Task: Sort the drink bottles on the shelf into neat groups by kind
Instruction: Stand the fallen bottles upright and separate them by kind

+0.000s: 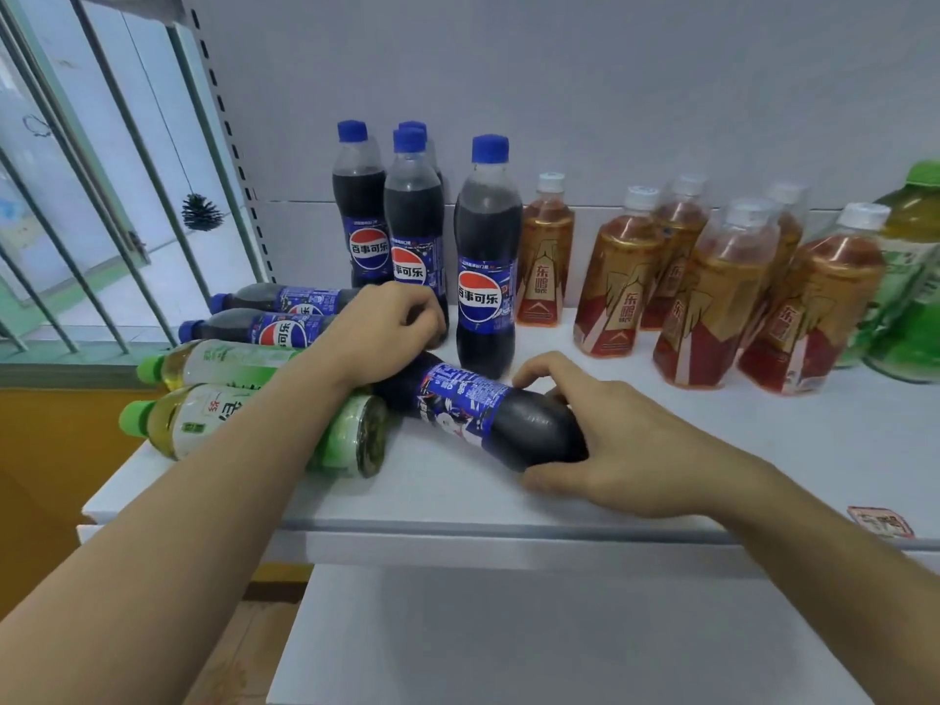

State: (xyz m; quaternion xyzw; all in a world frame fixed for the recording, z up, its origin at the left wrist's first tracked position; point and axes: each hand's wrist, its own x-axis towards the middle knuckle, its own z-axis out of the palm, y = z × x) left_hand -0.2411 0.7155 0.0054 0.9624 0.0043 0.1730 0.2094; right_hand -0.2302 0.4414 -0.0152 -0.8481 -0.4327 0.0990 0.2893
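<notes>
White shelf, upright cola bottles beside amber tea bottles.

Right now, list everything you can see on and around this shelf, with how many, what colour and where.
Upright cola bottles: four, dark with blue caps, back left of the shelf.
Lying cola bottles: three, two at the left edge, one at front centre under the right hand.
Lying green tea bottles: two, pale yellow-green with green caps, front left.
Amber drink bottles: six, red-gold labels, white caps, upright at right.
Upright green bottles: at least one, far right edge, partly cut off.
Shelf: one, white.
Sticker: one, red, shelf front edge at right.
Pine cone: one, dark, hanging by the window.
Left hand: curled at an upright cola bottle's base.
Right hand: grips the front lying cola bottle.
</notes>
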